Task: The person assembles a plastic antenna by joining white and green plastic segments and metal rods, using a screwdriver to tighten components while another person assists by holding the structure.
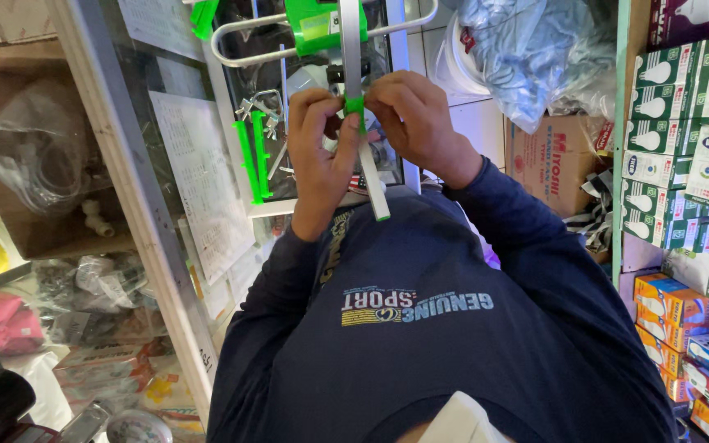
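Note:
I look down over my dark blue long-sleeved shirt. A long grey metal bar [351, 49] with a green end cap runs from the top of the view down toward my chest. Both hands meet on a small green clip [355, 105] around the bar. My left hand [319, 143] pinches it from the left, and my right hand [414, 119] pinches it from the right. A green plastic block [315, 25] and a curved white tube [248, 56] sit higher on the same assembly. Loose green plastic strips [253, 160] lie on the glass counter [207, 189] beside my left hand.
The glass counter shows bagged goods and papers beneath it on the left. Shelves of green-and-white light bulb boxes [683, 123] and orange and blue boxes [683, 328] fill the right. A cardboard box [551, 160] and a blue plastic bag [527, 49] stand behind.

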